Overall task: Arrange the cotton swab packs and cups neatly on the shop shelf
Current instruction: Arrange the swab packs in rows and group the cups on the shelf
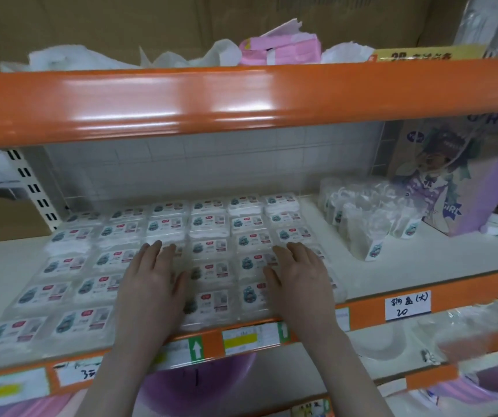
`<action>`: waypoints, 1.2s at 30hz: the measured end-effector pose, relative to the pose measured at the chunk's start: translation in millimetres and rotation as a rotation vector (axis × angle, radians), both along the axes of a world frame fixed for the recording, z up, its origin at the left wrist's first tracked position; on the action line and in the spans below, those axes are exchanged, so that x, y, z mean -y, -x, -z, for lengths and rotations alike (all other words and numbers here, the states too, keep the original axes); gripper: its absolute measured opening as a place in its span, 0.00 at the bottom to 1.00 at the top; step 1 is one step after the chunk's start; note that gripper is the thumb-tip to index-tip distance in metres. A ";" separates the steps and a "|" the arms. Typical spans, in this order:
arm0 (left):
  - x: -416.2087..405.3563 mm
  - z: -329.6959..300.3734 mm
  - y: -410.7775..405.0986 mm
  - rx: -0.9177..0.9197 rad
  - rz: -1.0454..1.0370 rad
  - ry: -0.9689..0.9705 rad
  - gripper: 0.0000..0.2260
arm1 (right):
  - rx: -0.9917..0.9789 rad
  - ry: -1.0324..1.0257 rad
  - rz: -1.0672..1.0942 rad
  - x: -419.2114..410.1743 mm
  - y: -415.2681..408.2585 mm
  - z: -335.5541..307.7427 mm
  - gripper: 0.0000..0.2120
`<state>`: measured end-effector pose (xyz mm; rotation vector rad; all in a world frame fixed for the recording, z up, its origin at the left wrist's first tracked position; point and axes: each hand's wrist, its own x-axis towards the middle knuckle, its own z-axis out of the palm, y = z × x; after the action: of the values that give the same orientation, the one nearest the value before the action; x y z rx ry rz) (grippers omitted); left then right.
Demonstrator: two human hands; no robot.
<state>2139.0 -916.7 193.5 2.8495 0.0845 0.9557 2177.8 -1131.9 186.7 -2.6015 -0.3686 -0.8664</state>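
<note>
Your left hand lies flat, fingers straight, on the cotton swab packs gridded across the shelf. Your right hand presses flat too, hiding labels beneath. Further right stand the cups, blurred, contents unreadable.

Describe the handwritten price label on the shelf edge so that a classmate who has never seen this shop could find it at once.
Start at the white shelf holding the grid of cotton swab packs, and follow its orange front strip rightward past the right hand. There sits the handwritten price label, a white slip. Unlike the printed tags with green arrows, it bears hand-drawn characters and the number 20.
</note>
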 end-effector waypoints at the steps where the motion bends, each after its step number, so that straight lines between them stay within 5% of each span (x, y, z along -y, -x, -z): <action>1: -5.3 -0.3 6.2 0.006 0.001 0.013 0.20 | 0.004 0.003 0.005 -5.5 5.3 -1.5 0.16; 25: -279.1 5.4 252.5 0.046 -0.284 0.105 0.21 | 0.042 -0.067 -0.277 -308.2 183.0 2.2 0.16; 36: -401.5 -2.9 298.1 0.071 -0.506 0.098 0.22 | 0.045 -0.066 -0.508 -478.2 189.2 -3.2 0.18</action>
<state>1840.9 -515.2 196.3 2.7464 0.8517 1.0933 1988.6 -653.7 189.9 -2.2670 -0.9441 -0.7374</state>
